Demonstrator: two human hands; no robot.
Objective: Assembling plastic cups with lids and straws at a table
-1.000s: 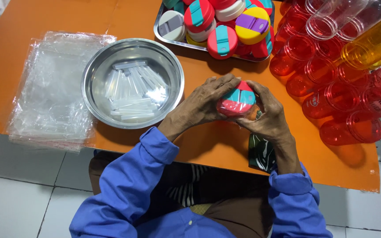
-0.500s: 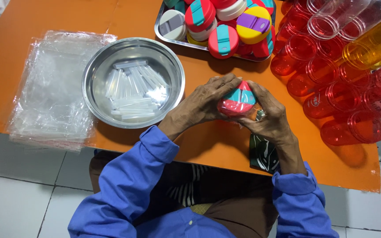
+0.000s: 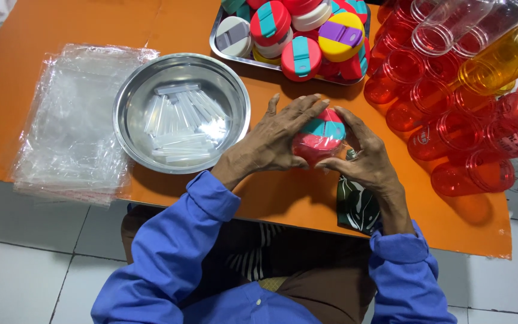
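Both hands hold a red bottle lid (image 3: 321, 139) with a teal flap, wrapped in thin clear plastic, just above the orange table (image 3: 43, 36). My left hand (image 3: 277, 141) cups its left side, fingers spread over the top. My right hand (image 3: 360, 157) grips its right side from below. A round steel bowl (image 3: 128, 108) with several clear straws (image 3: 181, 123) stands left of my hands.
A stack of clear plastic bags (image 3: 73, 120) lies at the far left. A steel tray (image 3: 216, 37) of coloured lids (image 3: 298, 57) sits at the back. Red plastic bottles (image 3: 451, 126) and a yellow one (image 3: 499, 60) lie at the right. A dark patterned cloth (image 3: 358, 207) hangs off the front edge.
My hands have stayed in place on the lid; the fingers shifted slightly around it. Nothing else moved.
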